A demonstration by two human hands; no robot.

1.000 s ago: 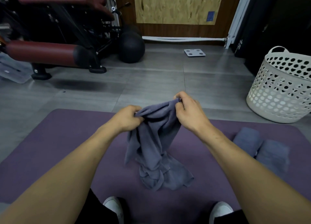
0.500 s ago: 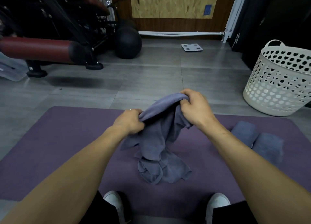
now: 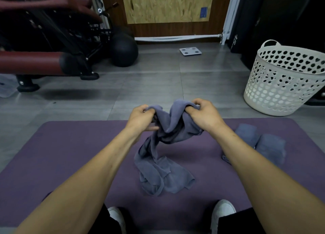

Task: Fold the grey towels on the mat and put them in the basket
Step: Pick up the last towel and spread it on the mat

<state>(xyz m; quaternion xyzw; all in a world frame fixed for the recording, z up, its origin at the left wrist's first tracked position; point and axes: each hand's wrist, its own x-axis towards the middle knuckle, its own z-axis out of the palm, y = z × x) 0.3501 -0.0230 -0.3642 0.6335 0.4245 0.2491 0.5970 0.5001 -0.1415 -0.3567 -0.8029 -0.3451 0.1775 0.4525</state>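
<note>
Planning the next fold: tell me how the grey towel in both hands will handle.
Probably floppy: the grey towel sags between the left hand and right hand, its lower end crumpled on the mat. Likely light, since fingertip pinches hold it. It seems unlikely to slip.

White digits, which look like "15", are seen turned sideways on the black upright object [image 3: 236, 38] by the wall, left of the basket. A small blue label [image 3: 203, 12] is fixed on the wooden board [image 3: 167, 4]; its print cannot be read.
</note>
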